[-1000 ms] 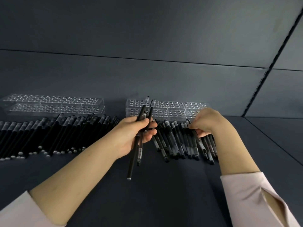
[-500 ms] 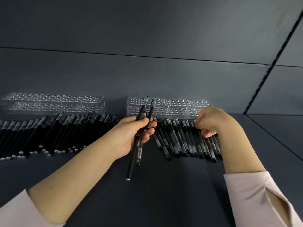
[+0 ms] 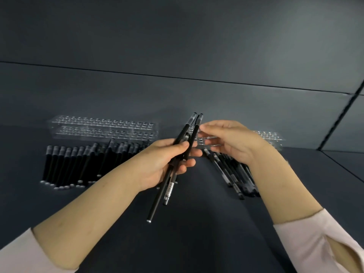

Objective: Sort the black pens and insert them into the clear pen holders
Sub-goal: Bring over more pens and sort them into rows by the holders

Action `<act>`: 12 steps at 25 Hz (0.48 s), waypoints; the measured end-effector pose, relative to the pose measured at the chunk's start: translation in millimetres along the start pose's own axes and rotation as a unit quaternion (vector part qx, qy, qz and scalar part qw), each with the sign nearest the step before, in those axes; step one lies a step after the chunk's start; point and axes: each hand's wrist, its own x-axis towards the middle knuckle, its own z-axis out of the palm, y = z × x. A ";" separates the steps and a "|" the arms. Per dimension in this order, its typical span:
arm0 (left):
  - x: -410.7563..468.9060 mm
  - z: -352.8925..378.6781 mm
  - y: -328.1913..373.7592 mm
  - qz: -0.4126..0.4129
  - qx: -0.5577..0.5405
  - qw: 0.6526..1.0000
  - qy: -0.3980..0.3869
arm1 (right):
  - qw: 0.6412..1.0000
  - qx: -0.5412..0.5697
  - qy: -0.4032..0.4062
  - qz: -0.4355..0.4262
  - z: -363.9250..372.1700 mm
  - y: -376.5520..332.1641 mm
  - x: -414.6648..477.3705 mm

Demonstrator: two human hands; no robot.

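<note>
A dark matte table [image 3: 197, 249] meets dark wall panels [image 3: 177, 36]. At the back stand two clear racks: the left pen holder [image 3: 102, 127] and the right pen holder [image 3: 269, 136]. In front lie one pen row [image 3: 82, 164] and one pen heap [image 3: 234, 174]. The left hand [image 3: 163, 164] grips tilted held pens [image 3: 157, 201] (two caps show). The right hand [image 3: 230, 140] is loosely spread and holds nothing, its fingertips beside those caps.

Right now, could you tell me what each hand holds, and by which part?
The left hand grips black pens mid-barrel. The right hand is at their capped ends; whether it grips, I cannot tell.
</note>
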 end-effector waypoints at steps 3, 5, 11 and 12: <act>-16.6 -40.9 14.4 0.005 0.015 1.000 -0.009 | 0.998 0.065 0.009 0.015 56.2 -7.4 11.9; -27.0 -71.0 22.2 -0.006 0.012 1.000 -0.010 | 0.993 0.117 0.032 0.011 93.0 -9.8 21.6; -31.9 -181.2 37.5 -0.003 -0.031 0.993 0.114 | 0.975 0.186 0.117 -0.035 177.2 -22.7 39.7; -31.4 -197.5 39.9 0.002 -0.037 0.990 0.133 | 0.982 0.148 0.108 -0.039 188.9 -21.9 40.0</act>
